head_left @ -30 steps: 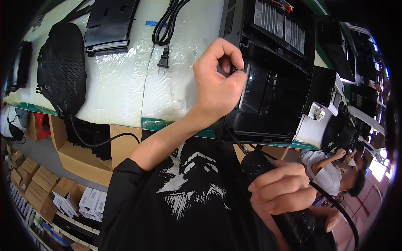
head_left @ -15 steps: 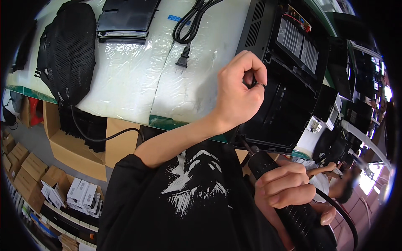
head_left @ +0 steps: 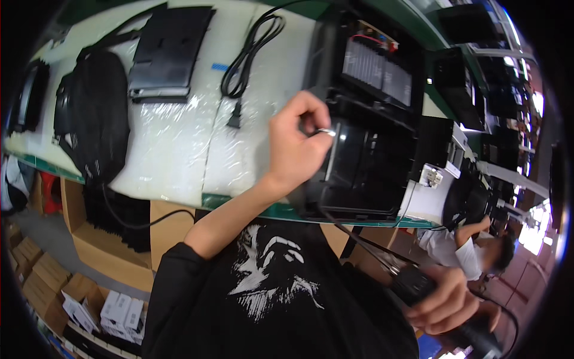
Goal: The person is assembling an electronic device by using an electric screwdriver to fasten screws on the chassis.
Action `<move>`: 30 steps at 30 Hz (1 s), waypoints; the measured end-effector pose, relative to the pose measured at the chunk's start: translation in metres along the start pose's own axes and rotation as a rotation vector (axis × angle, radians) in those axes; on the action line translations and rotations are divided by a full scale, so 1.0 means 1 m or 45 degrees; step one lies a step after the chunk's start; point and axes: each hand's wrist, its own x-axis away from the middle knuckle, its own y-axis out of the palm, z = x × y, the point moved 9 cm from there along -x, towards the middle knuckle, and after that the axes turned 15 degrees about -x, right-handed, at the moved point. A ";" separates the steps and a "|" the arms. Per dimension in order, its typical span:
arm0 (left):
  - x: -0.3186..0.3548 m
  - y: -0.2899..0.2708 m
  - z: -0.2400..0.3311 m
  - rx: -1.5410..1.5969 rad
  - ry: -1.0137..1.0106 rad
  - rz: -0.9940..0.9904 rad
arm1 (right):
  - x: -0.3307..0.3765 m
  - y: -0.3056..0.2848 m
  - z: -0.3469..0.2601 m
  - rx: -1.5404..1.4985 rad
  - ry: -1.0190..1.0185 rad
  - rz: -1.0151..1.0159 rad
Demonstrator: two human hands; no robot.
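Note:
My left hand (head_left: 296,140) is closed in a pinch over the near left side of an open black device casing (head_left: 373,206). A small shiny bit shows at its fingertips, too small to name. In my right hand (head_left: 448,302), blurred by motion, is a black electric screwdriver (head_left: 412,284), held low on the right. Its long thin metal shaft slants up and left toward the casing's front edge; whether the tip touches cannot be told. Inside the casing's far part sit grey ribbed blocks (head_left: 379,72) and a circuit board (head_left: 373,35) with red wires.
Plastic-wrapped white padding (head_left: 167,149) covers the green-edged bench. On it lie a coiled black power cord (head_left: 254,57), black flat panels (head_left: 167,57) and a black mesh bag (head_left: 95,113). Cardboard boxes (head_left: 113,254) stand below at left. Another person (head_left: 472,248) sits at the right.
My right hand and the screwdriver have moved right, away from the casing, showing more of the shaft. The whole view has shifted; my left hand stays pinched by the casing.

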 end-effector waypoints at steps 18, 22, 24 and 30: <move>-0.014 -0.020 0.019 -0.183 -0.215 -0.086 | 0.210 -0.159 -0.289 1.808 -0.277 2.131; -0.013 -0.009 0.020 -0.151 -0.163 -0.308 | 0.272 -0.207 -0.343 2.445 0.284 2.182; -0.014 -0.006 0.027 -0.111 -0.151 -0.482 | 0.273 -0.211 -0.333 2.817 0.546 1.944; -0.052 -0.044 0.032 -1.305 0.233 -0.053 | 0.282 -0.215 -0.293 2.827 0.656 1.700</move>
